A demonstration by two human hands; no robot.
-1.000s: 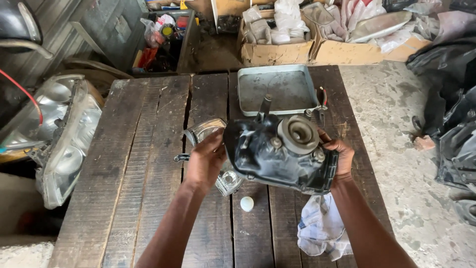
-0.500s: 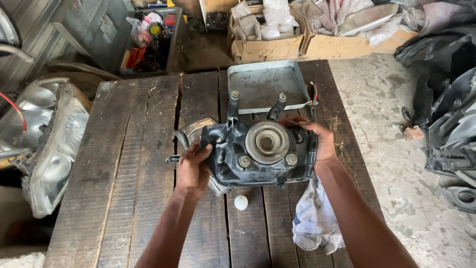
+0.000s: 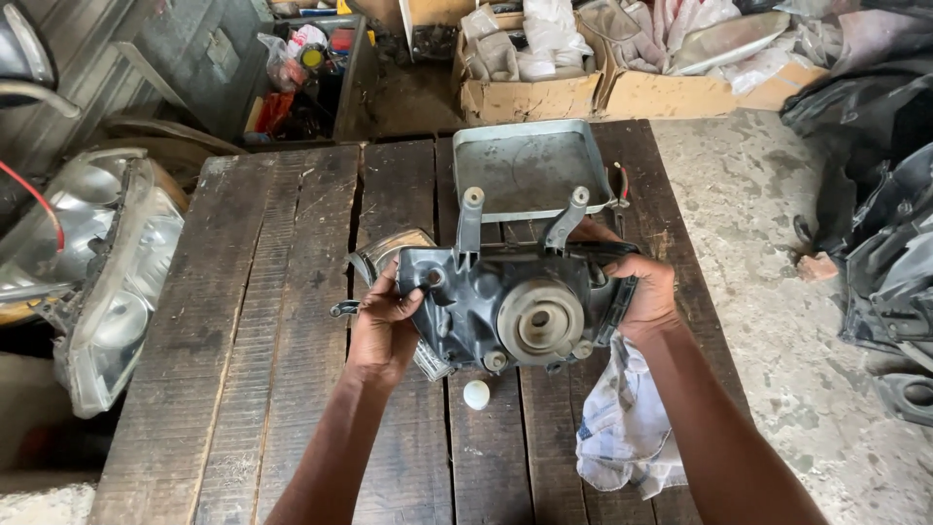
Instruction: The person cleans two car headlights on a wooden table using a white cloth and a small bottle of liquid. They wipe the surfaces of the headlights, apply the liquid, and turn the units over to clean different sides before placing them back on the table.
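Both hands are on it: the left hand [image 3: 384,321] is clenched on the left edge of the dark headlight housing [image 3: 505,297], thumb laid over the back face and fingers curled under the rim, and the right hand [image 3: 646,292] is wrapped round the right edge, fingers folded over the top corner, a firm grip on both sides. The housing is held just above the surface [image 3: 243,321], back face up toward the camera, its round grey bulb socket [image 3: 539,321] sitting between the two hands and two grey mounting tabs [image 3: 471,219] sticking up on the far side. Tucked under the left hand there is a clear lens piece [image 3: 389,255], partly hidden. Just below the housing, on the planks, lies a small white cap [image 3: 476,394], and under the right forearm a crumpled checked rag [image 3: 622,428] hangs over the near right edge. Beyond the grip, a shallow grey metal tray [image 3: 530,170] rests at the far end of the surface. Well off to the left, another headlight [image 3: 107,292] leans beside the planks; cardboard boxes [image 3: 530,92] stand on the floor past the tray.
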